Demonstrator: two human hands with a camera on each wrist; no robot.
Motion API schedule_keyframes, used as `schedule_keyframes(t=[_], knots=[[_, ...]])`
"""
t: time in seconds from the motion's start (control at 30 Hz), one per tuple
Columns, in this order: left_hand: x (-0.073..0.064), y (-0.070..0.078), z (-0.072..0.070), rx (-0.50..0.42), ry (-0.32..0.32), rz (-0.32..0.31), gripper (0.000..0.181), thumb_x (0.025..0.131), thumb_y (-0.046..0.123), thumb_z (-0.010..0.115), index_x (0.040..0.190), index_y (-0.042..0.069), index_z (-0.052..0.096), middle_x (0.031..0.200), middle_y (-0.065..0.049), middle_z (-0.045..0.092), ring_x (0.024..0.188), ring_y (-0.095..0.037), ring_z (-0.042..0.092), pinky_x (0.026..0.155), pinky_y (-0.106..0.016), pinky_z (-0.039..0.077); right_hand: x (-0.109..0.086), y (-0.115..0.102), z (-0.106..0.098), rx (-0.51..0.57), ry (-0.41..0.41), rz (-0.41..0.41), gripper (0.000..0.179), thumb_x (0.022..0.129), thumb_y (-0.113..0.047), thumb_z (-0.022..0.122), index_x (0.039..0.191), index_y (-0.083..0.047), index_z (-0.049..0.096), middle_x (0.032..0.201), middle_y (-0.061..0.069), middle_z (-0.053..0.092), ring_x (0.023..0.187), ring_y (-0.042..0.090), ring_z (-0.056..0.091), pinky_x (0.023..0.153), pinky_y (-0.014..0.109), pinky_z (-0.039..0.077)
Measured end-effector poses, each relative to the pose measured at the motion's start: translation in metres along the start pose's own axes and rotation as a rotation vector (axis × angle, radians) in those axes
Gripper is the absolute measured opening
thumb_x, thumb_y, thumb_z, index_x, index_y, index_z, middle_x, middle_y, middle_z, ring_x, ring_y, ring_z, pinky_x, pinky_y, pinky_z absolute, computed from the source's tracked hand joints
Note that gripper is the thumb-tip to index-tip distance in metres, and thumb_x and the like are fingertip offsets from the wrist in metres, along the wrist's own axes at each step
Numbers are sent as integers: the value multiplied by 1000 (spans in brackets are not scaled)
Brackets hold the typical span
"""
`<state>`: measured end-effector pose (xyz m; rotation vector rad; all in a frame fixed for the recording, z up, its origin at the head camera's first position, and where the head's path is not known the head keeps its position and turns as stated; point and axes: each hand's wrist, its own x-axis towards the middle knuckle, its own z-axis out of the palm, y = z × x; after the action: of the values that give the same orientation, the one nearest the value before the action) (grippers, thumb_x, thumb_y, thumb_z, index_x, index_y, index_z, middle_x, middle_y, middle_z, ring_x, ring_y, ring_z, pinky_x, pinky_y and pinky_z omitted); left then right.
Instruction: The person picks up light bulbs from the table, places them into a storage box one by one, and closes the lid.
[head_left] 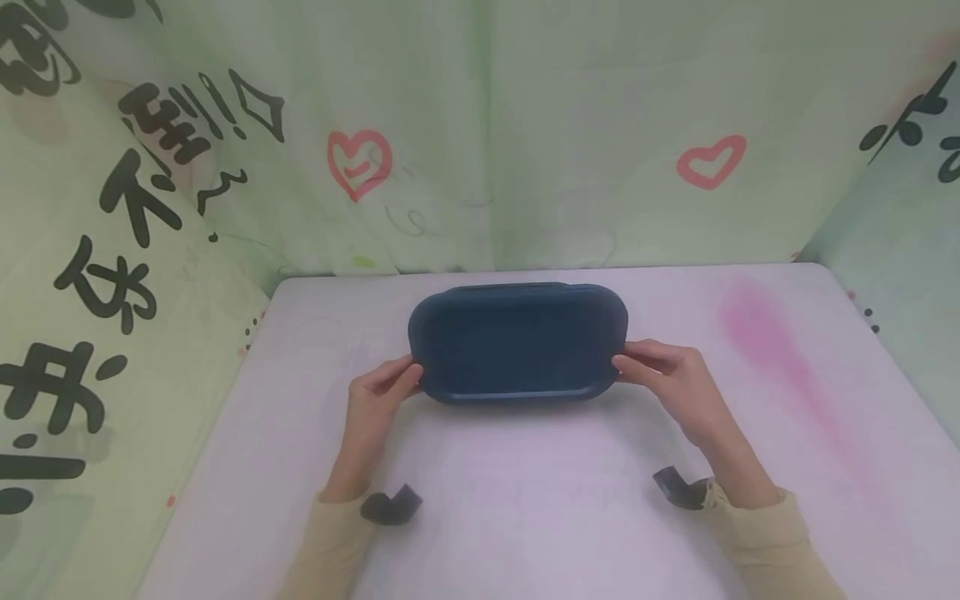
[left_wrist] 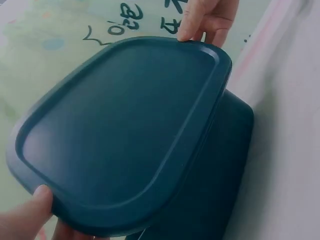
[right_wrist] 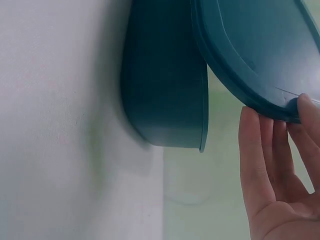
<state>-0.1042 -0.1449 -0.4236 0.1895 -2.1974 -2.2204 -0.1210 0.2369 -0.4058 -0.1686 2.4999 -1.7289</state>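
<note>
A dark blue lid (head_left: pixel 517 346), oblong with rounded ends and a raised rim, is held between both hands. My left hand (head_left: pixel 378 400) pinches its left end, the thumb on top and the fingers beneath. At the opposite end my right hand (head_left: pixel 675 387) pinches the rim in the same way. Behind and below the lid, a matching deep blue box (right_wrist: pixel 162 85) stands on the table. In the right wrist view the lid is tilted, and its right end is apart from the box's rim. From the head view the lid hides nearly all of the box.
The white table (head_left: pixel 525 500) has a pink stain (head_left: pixel 757 325) toward its right side. Green cloth (head_left: pixel 570 125) with red hearts and black writing hangs behind it and at both sides. Black straps (head_left: pixel 392 506) show at the cuffs of the beige sleeves.
</note>
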Motion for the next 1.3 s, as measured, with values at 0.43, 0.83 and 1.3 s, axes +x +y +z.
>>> schedule_keyframes(t=[0.43, 0.83, 1.3], knots=[[5, -5, 1, -18, 31, -9, 41, 86, 26, 78, 122, 7, 70, 116, -7, 72, 96, -18, 70, 85, -33, 59, 8, 3, 6, 59, 13, -11, 44, 92, -21, 72, 127, 4, 62, 105, -10, 70, 91, 3, 70, 82, 22, 58], [13, -6, 2, -15, 63, -8, 42, 85, 27, 79, 121, 9, 71, 112, -7, 73, 93, -18, 71, 79, -35, 60, 20, 8, 9, 56, 32, -23, 45, 93, -23, 71, 129, 2, 60, 99, -7, 69, 89, 2, 70, 76, 28, 60], [36, -2, 0, 48, 90, -41, 43, 85, 29, 80, 121, 8, 71, 114, -9, 71, 94, -14, 69, 80, -35, 60, 44, 7, 17, 15, 35, -3, 45, 94, -22, 69, 131, 3, 59, 112, 23, 64, 84, -1, 67, 74, 26, 60]])
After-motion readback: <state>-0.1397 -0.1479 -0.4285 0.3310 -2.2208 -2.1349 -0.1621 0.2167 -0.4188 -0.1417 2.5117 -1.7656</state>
